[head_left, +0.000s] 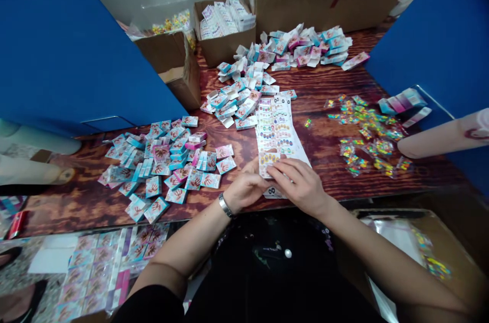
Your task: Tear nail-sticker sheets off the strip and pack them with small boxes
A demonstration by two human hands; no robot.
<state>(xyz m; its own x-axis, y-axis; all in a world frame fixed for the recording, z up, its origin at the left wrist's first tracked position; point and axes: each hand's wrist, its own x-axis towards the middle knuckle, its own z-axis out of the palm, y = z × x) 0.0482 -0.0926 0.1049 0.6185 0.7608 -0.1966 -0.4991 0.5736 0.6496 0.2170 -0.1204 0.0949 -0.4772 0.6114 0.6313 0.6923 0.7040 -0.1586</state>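
Over the front edge of the table, both hands meet at a small printed sheet point(269, 162) with a row of yellow ovals, which looks folded. My left hand point(248, 188), with a metal watch band at the wrist, pinches it from the left. My right hand point(301, 185) has its fingers closed on its right side; the thumb is partly hidden. Under and behind them lie long white printed strips point(284, 132) with rows of small coloured ovals. A small yellow-green packet point(307, 123) lies just right of the strips.
Small blue-and-pink boxes lie in a left pile point(168, 160) and a back pile point(305, 48). Clear packets point(362, 124) with colourful pieces spread at right. A carton point(225, 43) holds printed strips; a larger carton point(305, 4) stands behind. Blue panels point(76, 32) flank the table.
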